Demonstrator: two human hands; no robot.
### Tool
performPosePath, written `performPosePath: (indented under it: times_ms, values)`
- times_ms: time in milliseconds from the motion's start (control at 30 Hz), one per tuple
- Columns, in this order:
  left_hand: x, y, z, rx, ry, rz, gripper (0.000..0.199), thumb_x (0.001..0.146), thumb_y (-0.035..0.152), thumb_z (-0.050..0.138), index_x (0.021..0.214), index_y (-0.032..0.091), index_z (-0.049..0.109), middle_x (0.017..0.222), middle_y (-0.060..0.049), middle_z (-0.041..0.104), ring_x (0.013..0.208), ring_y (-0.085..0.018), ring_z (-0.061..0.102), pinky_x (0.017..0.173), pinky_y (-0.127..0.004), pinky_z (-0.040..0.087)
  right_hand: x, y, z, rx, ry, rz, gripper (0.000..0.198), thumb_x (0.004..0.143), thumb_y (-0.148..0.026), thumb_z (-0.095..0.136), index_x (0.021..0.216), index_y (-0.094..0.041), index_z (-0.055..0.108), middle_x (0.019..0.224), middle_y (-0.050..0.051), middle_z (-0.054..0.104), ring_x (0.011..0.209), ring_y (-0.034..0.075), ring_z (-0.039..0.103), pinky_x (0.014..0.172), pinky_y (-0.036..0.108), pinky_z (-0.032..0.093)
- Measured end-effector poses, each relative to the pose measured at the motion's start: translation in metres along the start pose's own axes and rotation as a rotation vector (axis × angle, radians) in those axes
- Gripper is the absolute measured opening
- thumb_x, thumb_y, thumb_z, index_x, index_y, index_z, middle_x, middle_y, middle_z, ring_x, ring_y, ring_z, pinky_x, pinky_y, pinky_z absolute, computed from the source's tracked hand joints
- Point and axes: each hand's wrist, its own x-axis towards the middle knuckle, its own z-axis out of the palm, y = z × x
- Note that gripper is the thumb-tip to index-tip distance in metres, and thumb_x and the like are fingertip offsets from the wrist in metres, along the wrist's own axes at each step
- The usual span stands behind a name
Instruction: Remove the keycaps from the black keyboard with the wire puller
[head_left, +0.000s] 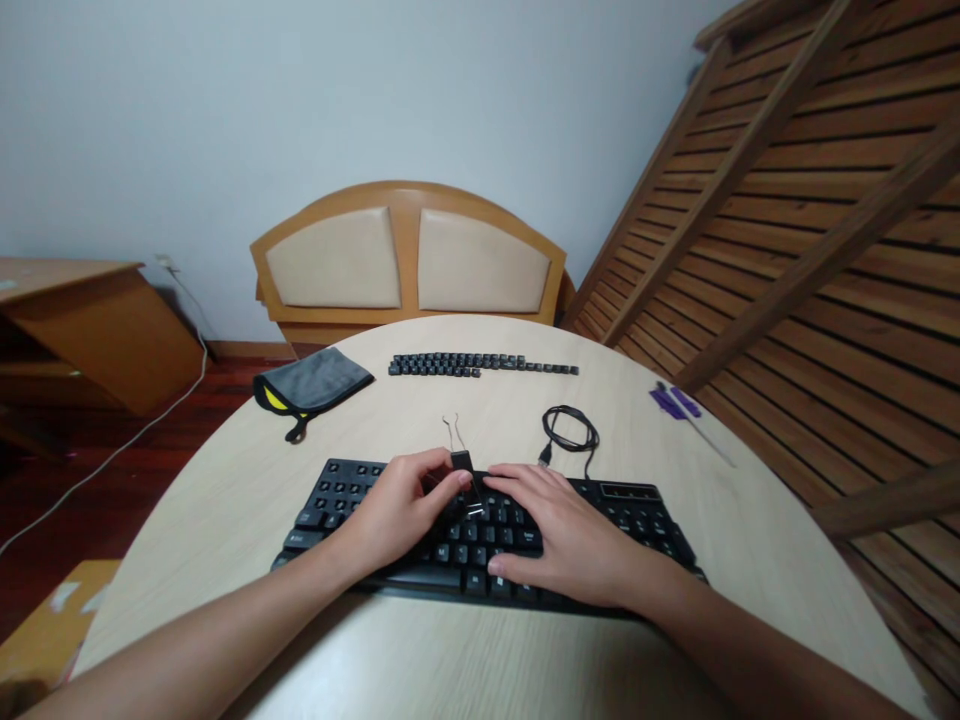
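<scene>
A black keyboard (427,578) lies on the round table, with bare switch sockets showing at its upper left and keycaps still on elsewhere. My left hand (405,505) is closed on a keycap puller (462,462), black in the middle with wire prongs at both ends. One pair of wires points up and away; the other end is down at the keys, and whether it grips one I cannot tell. My right hand (566,530) lies over the keyboard's right half, fingers spread, thumb on the lower keys. Removed keycaps (450,364) stand in rows beyond the keyboard.
A coiled USB cable (571,430) lies behind the keyboard. To the left is a folded grey cloth (319,385) with a yellow underside. A purple-ended brush or duster (679,402) lies at the right edge. A wooden slatted frame (810,200) leans close on the right.
</scene>
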Motion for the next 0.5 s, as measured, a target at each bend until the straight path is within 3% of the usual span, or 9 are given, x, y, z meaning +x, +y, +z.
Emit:
performPosePath:
  times_ms: [167, 500]
  values:
    - [-0.001, 0.001, 0.0046, 0.012, 0.004, -0.011, 0.027, 0.094, 0.038, 0.052, 0.084, 0.016, 0.065, 0.076, -0.002, 0.067, 0.071, -0.017, 0.057, 0.066, -0.028, 0.042, 0.0012, -0.0014, 0.0061, 0.005, 0.08, -0.018, 0.067, 0.076, -0.052, 0.069, 0.135, -0.024, 0.052, 0.142, 0.008, 0.05, 0.13, 0.028, 0.042, 0.111, 0.047, 0.031]
    - [-0.0025, 0.0061, 0.0034, 0.13, -0.038, 0.046, 0.029, 0.093, 0.035, 0.053, 0.072, 0.016, 0.06, 0.064, 0.001, 0.057, 0.063, -0.014, 0.05, 0.06, -0.026, 0.037, 0.0014, -0.0005, 0.0083, -0.018, 0.094, -0.041, 0.057, 0.077, -0.053, 0.069, 0.125, -0.024, 0.06, 0.138, 0.008, 0.052, 0.128, 0.028, 0.044, 0.109, 0.046, 0.032]
